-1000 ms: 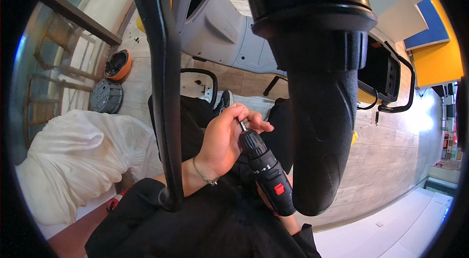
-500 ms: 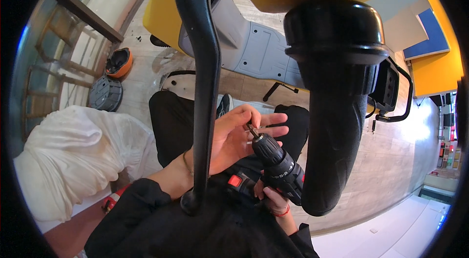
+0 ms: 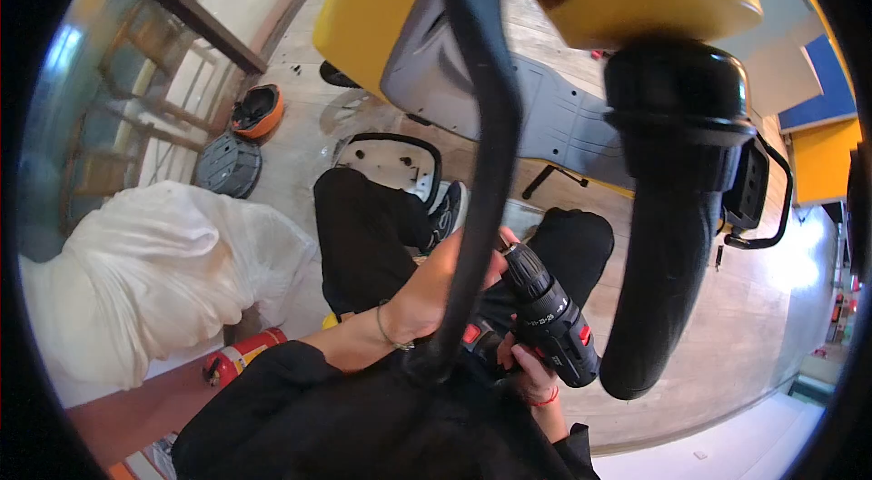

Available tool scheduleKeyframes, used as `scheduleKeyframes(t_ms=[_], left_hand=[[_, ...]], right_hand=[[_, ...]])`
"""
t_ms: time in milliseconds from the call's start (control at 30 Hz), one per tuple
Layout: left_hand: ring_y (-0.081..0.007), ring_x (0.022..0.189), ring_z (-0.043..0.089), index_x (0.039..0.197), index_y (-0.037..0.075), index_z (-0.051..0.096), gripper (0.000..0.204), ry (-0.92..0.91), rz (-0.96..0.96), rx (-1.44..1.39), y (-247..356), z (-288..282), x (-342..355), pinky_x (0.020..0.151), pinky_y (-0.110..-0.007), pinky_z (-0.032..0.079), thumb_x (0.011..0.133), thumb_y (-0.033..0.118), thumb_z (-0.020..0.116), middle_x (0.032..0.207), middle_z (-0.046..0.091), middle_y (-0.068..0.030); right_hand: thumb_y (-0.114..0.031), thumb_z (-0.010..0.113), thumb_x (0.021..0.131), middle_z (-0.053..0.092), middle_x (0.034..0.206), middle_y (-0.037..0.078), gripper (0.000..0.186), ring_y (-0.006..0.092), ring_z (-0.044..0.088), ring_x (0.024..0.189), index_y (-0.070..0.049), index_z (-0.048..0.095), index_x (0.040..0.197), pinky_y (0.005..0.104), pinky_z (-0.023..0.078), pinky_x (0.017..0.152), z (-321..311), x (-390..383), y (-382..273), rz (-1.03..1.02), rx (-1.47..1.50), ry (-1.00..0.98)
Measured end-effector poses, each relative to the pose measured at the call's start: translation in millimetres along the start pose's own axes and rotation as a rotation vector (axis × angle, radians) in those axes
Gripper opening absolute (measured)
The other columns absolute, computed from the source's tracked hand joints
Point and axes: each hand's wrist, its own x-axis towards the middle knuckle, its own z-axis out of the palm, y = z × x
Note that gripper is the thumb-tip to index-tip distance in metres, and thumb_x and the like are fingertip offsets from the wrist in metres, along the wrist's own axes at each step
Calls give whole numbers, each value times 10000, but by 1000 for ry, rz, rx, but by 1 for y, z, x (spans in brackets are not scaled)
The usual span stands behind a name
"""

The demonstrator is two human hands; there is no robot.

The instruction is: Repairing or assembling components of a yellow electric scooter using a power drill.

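A black cordless drill with red details is gripped in my right hand, a red cord around that wrist. Its chuck points up and to the left, away from my body. At its tip, the fingers of my left hand are closed around the drill bit. A black lever crosses in front and hides part of the left hand, so the grip shows only partly. To the right of the drill hangs a black handlebar grip, close to the drill body.
A yellow and grey scooter stands ahead. A seat-shaped part lies beyond my knees. Left are an orange helmet, a grey round lid, a white-covered bundle and a red fire extinguisher.
The view has shifted, so the surroundings sit further right and lower. My left hand's fingers, spread before, have curled in at the drill's tip. The right hand keeps its hold.
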Motion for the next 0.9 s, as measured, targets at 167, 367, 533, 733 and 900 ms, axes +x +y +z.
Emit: scheduleKeyframes(t_ms=[167, 367, 533, 733, 900], left_hand=[[-98, 833, 542, 1143, 5, 481, 434, 19, 59, 66, 10, -4, 0, 764, -233, 462, 802, 162, 697, 1030, 564, -62], [-49, 809, 471, 1285, 26, 438, 534, -55, 22, 35, 30, -9, -14, 663, -178, 387, 779, -4, 606, 1187, 525, -78], [-15, 635, 419, 1141, 21, 526, 336, 13, 64, -258, 11, -60, -5, 563, -150, 336, 806, 33, 511, 1097, 565, -37], [-165, 736, 505, 925, 16, 578, 149, 781, -16, -325, -46, -300, 64, 707, -291, 450, 821, 105, 519, 945, 578, -55], [-214, 1003, 488, 1006, -2, 525, 198, 1089, -7, -162, -46, -346, 90, 888, -371, 409, 839, 103, 525, 1081, 538, -111]], right_hand=[[-198, 557, 764, 531, 606, 98, 322, 194, 510, 558, 63, 542, 952, 318, 440, 574, 18, 7, -16, -6, 175, -25], [-157, 600, 761, 535, 701, 90, 500, 171, 483, 517, 23, 442, 1200, 318, 419, 538, 21, 14, -20, 79, 536, -249], [-172, 599, 709, 561, 666, 131, 504, 202, 513, 472, 54, 473, 1142, 321, 448, 479, 21, 15, -18, 88, 451, -181], [-216, 621, 763, 521, 674, 103, 520, 156, 505, 483, 45, 427, 1169, 304, 413, 502, 13, 19, -15, 89, 425, -211], [-254, 606, 800, 503, 665, 93, 518, 150, 492, 471, 41, 411, 1179, 304, 410, 490, 16, 13, -16, 92, 340, -133]])
